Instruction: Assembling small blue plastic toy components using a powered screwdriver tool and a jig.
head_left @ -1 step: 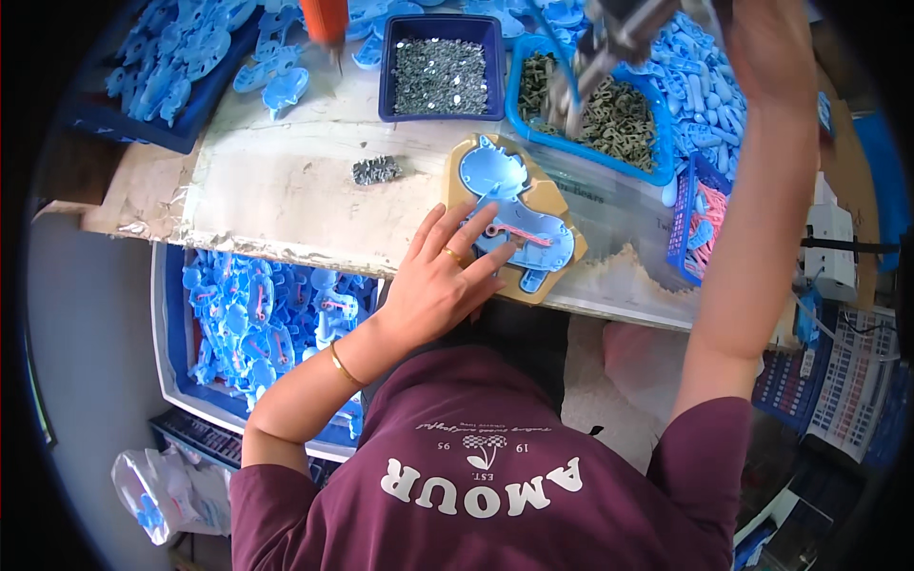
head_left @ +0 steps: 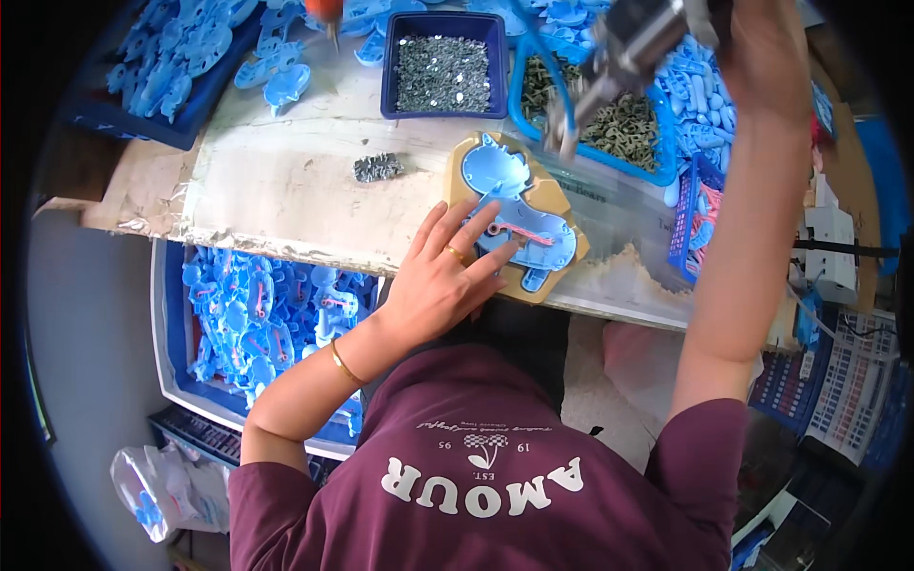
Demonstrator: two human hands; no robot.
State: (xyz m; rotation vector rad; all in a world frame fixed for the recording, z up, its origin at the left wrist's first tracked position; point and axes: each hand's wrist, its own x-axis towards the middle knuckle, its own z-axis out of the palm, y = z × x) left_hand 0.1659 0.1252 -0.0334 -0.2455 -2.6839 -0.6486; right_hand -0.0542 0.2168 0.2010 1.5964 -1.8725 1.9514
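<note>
My left hand (head_left: pixel 455 262) lies with fingers spread over the lower half of a blue plastic animal-shaped toy shell (head_left: pixel 495 169). This shell rests open side up in a tan shaped holder (head_left: pixel 462 186) at the table's near edge. Inside its lower part lies a pink strip (head_left: pixel 524 231) with a ring end, near my fingertips. At the upper right, my right hand (head_left: pixel 766 62) grips a grey metal tool (head_left: pixel 633 43) with a slender end pointing down-left. That tool hangs over a bin of small parts. The picture's upper edge and blur hide part of my right fingers.
A navy bin of small metal pieces (head_left: pixel 446 17) and a light-blue bin of olive-grey parts (head_left: pixel 669 133) stand behind. A small grey metal cluster (head_left: pixel 378 167) lies left. An orange tool (head_left: pixel 325 9) hangs above. Below left, a crate (head_left: pixel 169 362) holds blue shells; a purple basket (head_left: pixel 679 228) holds pink strips.
The metal tool in my right hand has moved slightly nearer, its end lower now. The hanging orange tool has shifted up a little. My left hand stays put.
</note>
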